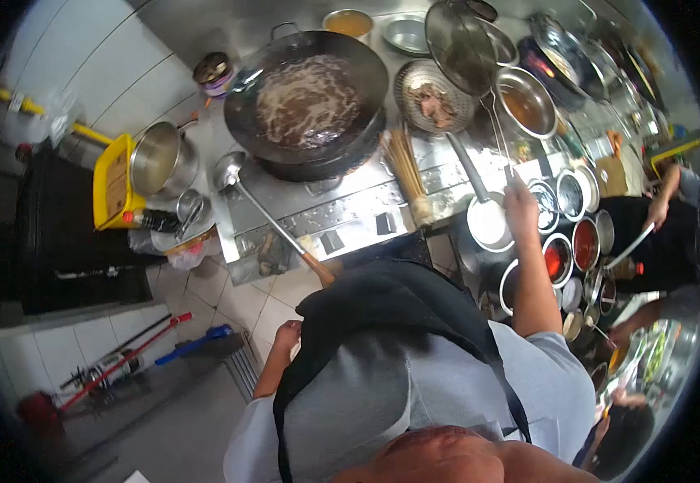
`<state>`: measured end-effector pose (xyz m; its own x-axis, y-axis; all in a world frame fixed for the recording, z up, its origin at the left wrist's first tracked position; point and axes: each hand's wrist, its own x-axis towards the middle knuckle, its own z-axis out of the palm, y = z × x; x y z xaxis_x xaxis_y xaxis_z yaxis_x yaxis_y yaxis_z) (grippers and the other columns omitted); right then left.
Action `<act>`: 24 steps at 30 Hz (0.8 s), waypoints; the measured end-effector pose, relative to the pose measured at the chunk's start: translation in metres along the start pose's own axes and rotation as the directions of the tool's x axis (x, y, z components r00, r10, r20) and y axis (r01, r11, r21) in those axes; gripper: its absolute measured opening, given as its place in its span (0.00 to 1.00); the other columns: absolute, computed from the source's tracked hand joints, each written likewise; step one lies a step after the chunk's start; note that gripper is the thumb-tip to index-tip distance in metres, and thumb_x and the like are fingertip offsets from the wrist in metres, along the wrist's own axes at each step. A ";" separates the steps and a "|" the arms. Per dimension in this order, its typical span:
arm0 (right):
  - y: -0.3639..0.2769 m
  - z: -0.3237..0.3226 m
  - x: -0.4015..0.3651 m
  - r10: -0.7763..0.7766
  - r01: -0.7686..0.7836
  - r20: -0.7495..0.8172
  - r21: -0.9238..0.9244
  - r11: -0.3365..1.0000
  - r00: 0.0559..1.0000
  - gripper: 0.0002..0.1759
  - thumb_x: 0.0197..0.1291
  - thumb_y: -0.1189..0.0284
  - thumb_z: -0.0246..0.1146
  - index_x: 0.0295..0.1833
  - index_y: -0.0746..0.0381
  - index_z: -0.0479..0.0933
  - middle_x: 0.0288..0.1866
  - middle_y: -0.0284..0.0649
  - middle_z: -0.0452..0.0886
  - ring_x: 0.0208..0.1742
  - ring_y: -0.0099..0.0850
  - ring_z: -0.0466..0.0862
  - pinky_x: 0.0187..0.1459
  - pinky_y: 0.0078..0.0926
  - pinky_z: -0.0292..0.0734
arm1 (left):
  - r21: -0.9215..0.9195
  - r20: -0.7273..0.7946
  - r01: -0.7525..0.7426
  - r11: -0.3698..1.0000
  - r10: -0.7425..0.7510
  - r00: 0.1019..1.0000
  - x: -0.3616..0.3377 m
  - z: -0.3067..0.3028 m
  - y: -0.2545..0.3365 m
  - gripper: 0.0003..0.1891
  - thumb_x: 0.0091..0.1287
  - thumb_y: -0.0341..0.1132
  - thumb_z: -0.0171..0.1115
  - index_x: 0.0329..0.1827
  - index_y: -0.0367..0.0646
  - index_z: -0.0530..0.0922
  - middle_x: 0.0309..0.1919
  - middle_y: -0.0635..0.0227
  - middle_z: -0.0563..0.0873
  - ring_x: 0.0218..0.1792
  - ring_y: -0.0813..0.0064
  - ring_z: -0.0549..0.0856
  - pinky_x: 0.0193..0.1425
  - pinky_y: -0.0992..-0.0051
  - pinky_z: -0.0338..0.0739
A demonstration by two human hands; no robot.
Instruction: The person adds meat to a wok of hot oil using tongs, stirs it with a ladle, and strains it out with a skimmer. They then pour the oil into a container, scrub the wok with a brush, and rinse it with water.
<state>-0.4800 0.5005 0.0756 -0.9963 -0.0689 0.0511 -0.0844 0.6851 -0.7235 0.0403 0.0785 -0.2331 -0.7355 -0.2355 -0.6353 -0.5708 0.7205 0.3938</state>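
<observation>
My right hand is closed round the handle of a wire-mesh strainer, whose dark round basket is raised at the back of the stove. Beneath and left of it, a perforated skimmer holds pieces of cooked meat; its handle reaches over a white container. My left hand hangs low beside my black apron, fingers curled, with something pale at them that I cannot tell. A large black wok holds dark, bubbling liquid. A ladle with a wooden handle lies across the counter's front.
A bamboo brush stands right of the wok. Pots of sauce, including a red one, crowd the right side. Another person's hand holds a long utensil there. A yellow bin and steel pot stand left.
</observation>
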 end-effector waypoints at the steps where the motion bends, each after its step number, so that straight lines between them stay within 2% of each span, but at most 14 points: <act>1: -0.020 -0.002 0.004 0.003 -0.007 0.034 0.118 0.993 0.999 0.25 0.69 0.72 0.57 0.70 0.63 0.70 0.26 0.39 0.79 0.27 0.24 0.77 0.34 0.25 0.75 | -0.348 0.032 0.229 0.909 -0.233 0.972 -0.002 -0.005 0.015 0.15 0.72 0.39 0.52 0.46 0.40 0.83 0.34 0.59 0.87 0.33 0.65 0.85 0.38 0.67 0.79; 2: -0.049 -0.004 0.009 -0.016 0.005 0.080 0.140 0.990 0.997 0.25 0.68 0.72 0.55 0.71 0.64 0.70 0.28 0.34 0.77 0.29 0.21 0.75 0.34 0.23 0.73 | -0.634 0.144 0.410 0.656 -0.420 0.896 -0.006 -0.011 0.029 0.14 0.72 0.40 0.55 0.47 0.40 0.83 0.31 0.62 0.87 0.30 0.71 0.83 0.33 0.69 0.77; 5: -0.100 0.005 0.043 -0.121 0.100 0.150 0.139 0.985 0.981 0.25 0.68 0.72 0.55 0.70 0.64 0.71 0.31 0.33 0.77 0.32 0.19 0.73 0.36 0.20 0.71 | -0.692 0.027 0.272 0.669 -0.352 0.936 -0.031 -0.031 0.055 0.15 0.71 0.42 0.56 0.47 0.40 0.83 0.27 0.67 0.84 0.26 0.76 0.79 0.29 0.72 0.74; 7: -0.111 0.021 0.073 -0.307 0.328 0.149 -0.148 0.933 0.940 0.24 0.69 0.72 0.56 0.70 0.62 0.71 0.32 0.35 0.78 0.33 0.19 0.74 0.37 0.20 0.72 | -0.653 0.015 0.275 0.706 -0.351 0.936 -0.051 -0.052 0.082 0.16 0.71 0.42 0.55 0.48 0.40 0.83 0.27 0.67 0.84 0.26 0.76 0.79 0.29 0.72 0.74; 11: -0.113 0.045 0.100 -0.438 0.456 0.136 -0.153 0.877 0.889 0.23 0.69 0.72 0.56 0.69 0.60 0.72 0.34 0.37 0.82 0.32 0.21 0.77 0.36 0.22 0.73 | -0.617 0.045 0.329 0.715 -0.385 0.922 -0.077 -0.053 0.098 0.17 0.73 0.43 0.53 0.49 0.39 0.83 0.28 0.67 0.83 0.27 0.75 0.79 0.32 0.72 0.75; 12: -0.115 0.047 0.099 -0.353 0.363 0.145 -0.042 0.931 0.924 0.23 0.69 0.73 0.56 0.69 0.60 0.72 0.33 0.36 0.82 0.30 0.22 0.78 0.33 0.22 0.72 | -0.619 0.011 0.285 0.732 -0.354 0.935 -0.089 -0.047 0.101 0.18 0.73 0.43 0.50 0.48 0.39 0.83 0.31 0.66 0.84 0.30 0.73 0.82 0.33 0.71 0.75; 14: -0.117 0.051 0.097 -0.261 0.254 0.168 0.065 0.965 0.951 0.23 0.69 0.73 0.56 0.69 0.61 0.72 0.32 0.35 0.82 0.28 0.22 0.78 0.30 0.22 0.72 | -0.183 -0.116 0.005 0.983 -0.026 0.993 -0.060 0.078 0.002 0.18 0.72 0.43 0.50 0.48 0.38 0.82 0.34 0.66 0.85 0.33 0.72 0.83 0.34 0.70 0.76; 15: -0.119 0.054 0.095 -0.160 0.105 0.207 0.252 0.962 0.965 0.24 0.69 0.73 0.56 0.70 0.61 0.71 0.29 0.33 0.80 0.25 0.20 0.76 0.26 0.19 0.69 | 0.060 -0.175 -0.130 0.990 0.139 0.975 -0.061 0.062 0.020 0.18 0.72 0.43 0.49 0.48 0.38 0.82 0.35 0.65 0.85 0.34 0.71 0.84 0.34 0.70 0.77; 17: -0.119 0.051 0.094 0.028 -0.198 0.290 0.576 0.793 0.957 0.25 0.69 0.75 0.55 0.71 0.61 0.70 0.25 0.28 0.76 0.20 0.15 0.72 0.19 0.13 0.63 | -0.084 -0.100 0.008 0.996 -0.017 0.995 -0.069 0.083 0.008 0.19 0.72 0.43 0.49 0.48 0.38 0.82 0.35 0.65 0.85 0.34 0.71 0.85 0.34 0.70 0.77; 18: -0.118 0.052 0.097 0.044 -0.178 0.239 0.573 0.800 0.970 0.25 0.69 0.75 0.55 0.71 0.61 0.69 0.25 0.28 0.75 0.20 0.14 0.72 0.18 0.11 0.62 | -0.128 -0.082 0.045 0.991 -0.055 0.995 -0.070 0.085 0.006 0.19 0.72 0.43 0.49 0.48 0.38 0.82 0.35 0.65 0.85 0.34 0.71 0.85 0.34 0.70 0.77; 19: -0.111 0.058 0.108 0.107 -0.229 0.215 0.689 0.688 0.971 0.21 0.69 0.76 0.53 0.67 0.62 0.71 0.25 0.29 0.74 0.19 0.16 0.71 0.17 0.13 0.62 | -0.147 -0.065 0.065 0.987 -0.076 0.995 -0.070 0.081 0.007 0.19 0.71 0.43 0.50 0.48 0.38 0.82 0.35 0.65 0.85 0.35 0.71 0.85 0.34 0.70 0.77; 21: -0.096 0.053 0.126 0.061 -0.259 0.269 0.802 0.538 0.961 0.11 0.70 0.75 0.52 0.55 0.63 0.74 0.25 0.31 0.73 0.19 0.17 0.69 0.18 0.16 0.63 | -0.172 -0.042 0.091 0.981 -0.099 0.994 -0.066 0.071 0.009 0.19 0.71 0.44 0.50 0.48 0.38 0.82 0.36 0.65 0.85 0.35 0.71 0.85 0.35 0.70 0.77; 22: -0.089 0.052 0.136 0.070 -0.252 0.254 0.809 0.532 0.965 0.11 0.70 0.75 0.52 0.55 0.63 0.74 0.25 0.31 0.73 0.19 0.17 0.69 0.18 0.16 0.63 | -0.178 -0.034 0.101 0.979 -0.109 0.993 -0.065 0.066 0.006 0.19 0.71 0.44 0.50 0.48 0.38 0.82 0.36 0.65 0.85 0.35 0.71 0.85 0.35 0.70 0.77; 24: -0.073 0.053 0.159 0.258 -0.337 0.265 0.895 0.294 0.929 0.04 0.71 0.75 0.52 0.45 0.63 0.71 0.26 0.33 0.73 0.18 0.19 0.68 0.18 0.18 0.63 | -0.185 -0.020 0.121 0.975 -0.127 0.992 -0.062 0.055 -0.001 0.19 0.71 0.44 0.50 0.48 0.38 0.82 0.36 0.65 0.86 0.36 0.70 0.86 0.35 0.70 0.77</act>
<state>-0.6316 0.4006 0.1001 -0.9436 -0.0793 -0.3214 0.3237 -0.4239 -0.8459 0.1063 0.1284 -0.2303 -0.6644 -0.3383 -0.6665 -0.7133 0.5532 0.4303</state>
